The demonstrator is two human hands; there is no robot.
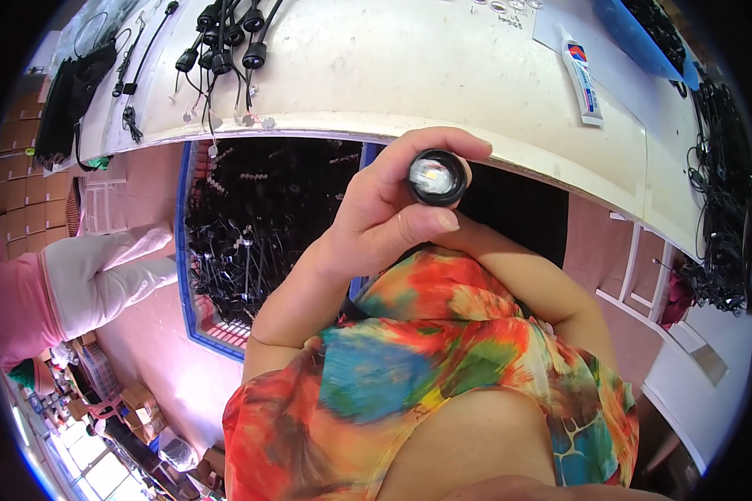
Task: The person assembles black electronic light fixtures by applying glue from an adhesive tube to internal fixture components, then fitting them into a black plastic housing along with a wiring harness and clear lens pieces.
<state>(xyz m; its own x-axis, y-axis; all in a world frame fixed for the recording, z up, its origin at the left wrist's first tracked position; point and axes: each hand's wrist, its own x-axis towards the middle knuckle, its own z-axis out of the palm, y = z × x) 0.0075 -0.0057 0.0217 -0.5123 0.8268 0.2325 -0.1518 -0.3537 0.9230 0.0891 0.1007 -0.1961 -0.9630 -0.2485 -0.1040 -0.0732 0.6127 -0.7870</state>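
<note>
My left hand [372,209] is closed around a round black lamp head [436,177], with the thumb below it and the index finger curved over the top. Its clear lens faces up toward me, and a small yellowish spot shows inside. It is held just in front of the near edge of the white table [334,92]. My right forearm [526,275] comes in from the right and runs behind the left hand. The right hand's fingers are hidden behind the lamp head and left hand, so what they hold cannot be made out.
Several black lamp heads with cables [221,42] lie on the table's left part. A white-and-blue tube [582,83] lies at right, near a bundle of black cables [718,192]. Below the table, a blue-rimmed crate [184,275] holds black parts. Another person [92,280] is at left.
</note>
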